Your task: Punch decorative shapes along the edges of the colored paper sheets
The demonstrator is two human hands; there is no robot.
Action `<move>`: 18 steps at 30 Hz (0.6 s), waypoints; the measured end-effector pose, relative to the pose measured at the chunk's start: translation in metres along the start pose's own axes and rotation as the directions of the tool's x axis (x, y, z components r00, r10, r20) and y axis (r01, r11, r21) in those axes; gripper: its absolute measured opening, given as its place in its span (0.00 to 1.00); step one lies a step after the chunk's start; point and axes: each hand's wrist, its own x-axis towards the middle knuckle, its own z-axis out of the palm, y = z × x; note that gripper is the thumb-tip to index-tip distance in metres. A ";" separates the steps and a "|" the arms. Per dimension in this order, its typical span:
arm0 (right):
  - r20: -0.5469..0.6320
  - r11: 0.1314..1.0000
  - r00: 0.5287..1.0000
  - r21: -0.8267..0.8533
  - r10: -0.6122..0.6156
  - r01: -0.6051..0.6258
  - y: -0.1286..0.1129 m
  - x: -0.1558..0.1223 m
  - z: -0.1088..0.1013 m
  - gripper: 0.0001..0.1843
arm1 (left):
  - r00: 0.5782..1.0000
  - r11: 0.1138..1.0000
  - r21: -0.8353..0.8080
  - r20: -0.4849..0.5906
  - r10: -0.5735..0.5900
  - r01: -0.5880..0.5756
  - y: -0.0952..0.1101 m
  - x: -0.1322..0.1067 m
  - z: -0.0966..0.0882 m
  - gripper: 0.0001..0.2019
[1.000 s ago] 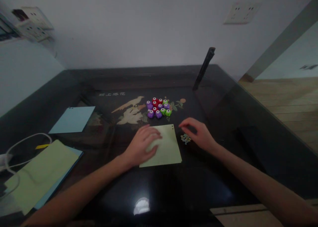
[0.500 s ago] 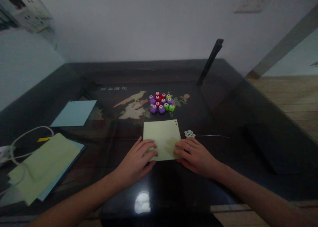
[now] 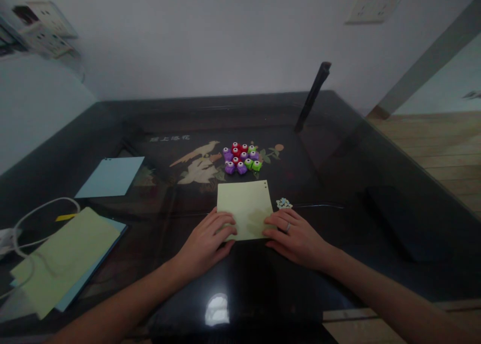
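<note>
A pale green paper sheet [image 3: 246, 206] lies flat on the dark glass table [image 3: 338, 163] in front of me. My left hand [image 3: 206, 241] rests on its near left corner with fingers stretched flat. Fingers extended too, my right hand [image 3: 296, 236] lies on the near right corner and wears a ring. Neither hand holds anything. A small heap of punched paper bits [image 3: 284, 203] sits just right of the sheet. Behind the sheet stands a cluster of several small purple, red and green craft punches [image 3: 241, 159].
A light blue sheet [image 3: 110, 176] lies at the left. A stack of green and blue paper [image 3: 62, 259] sits at the near left beside a white cable [image 3: 33, 213]. A dark rod [image 3: 311, 97] leans at the table's back right. Wooden floor shows at the right.
One second ago my left hand lay higher on the sheet and my right hovered near the paper bits. Both hands have come down to the sheet's near corners; little differs from half a second ago.
</note>
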 end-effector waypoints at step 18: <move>-0.044 0.974 0.991 0.187 -0.125 0.131 -0.008 0.001 -0.009 0.18 | 0.989 0.994 0.032 -0.102 0.107 -0.104 0.018 0.004 -0.011 0.06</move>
